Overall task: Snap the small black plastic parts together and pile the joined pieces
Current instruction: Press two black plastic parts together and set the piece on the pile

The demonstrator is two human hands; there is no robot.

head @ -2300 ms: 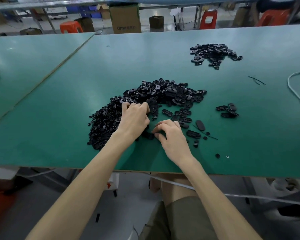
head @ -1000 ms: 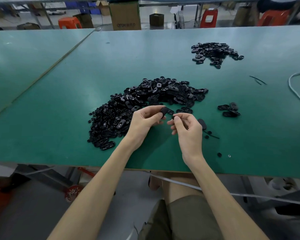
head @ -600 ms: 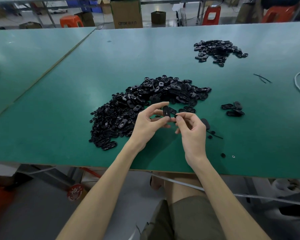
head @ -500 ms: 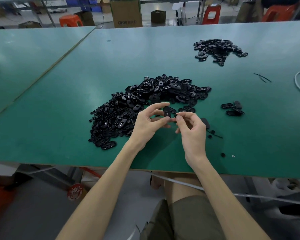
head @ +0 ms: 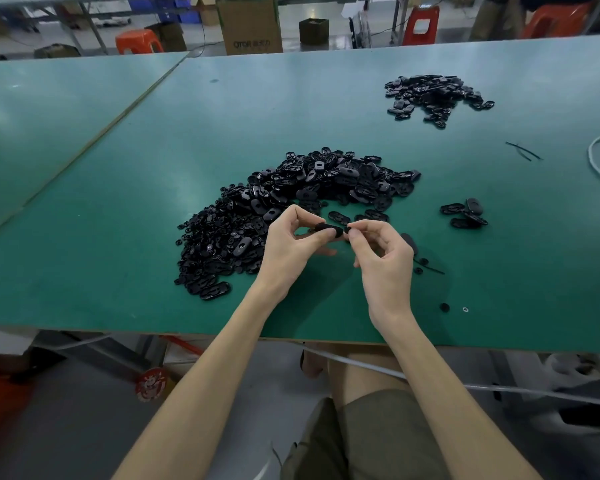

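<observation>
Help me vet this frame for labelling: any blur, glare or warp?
Head view: the wide lens stretches the forearms toward the bottom; a pale sheen sits on the green table left of the big pile; the left hand and right hand throw a soft shadow beneath them; the lower-left floor is smeared; the pinched black part shows little detail.

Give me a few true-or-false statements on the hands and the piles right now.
1. The left hand pinches an oval part. True.
2. The right hand lies flat on the table. False: it is raised, pinching a small piece beside the part.
3. The big pile lies beyond the hands, mostly to their left. True.
4. The far pile sits at the table's far left. False: it is far right.
</observation>
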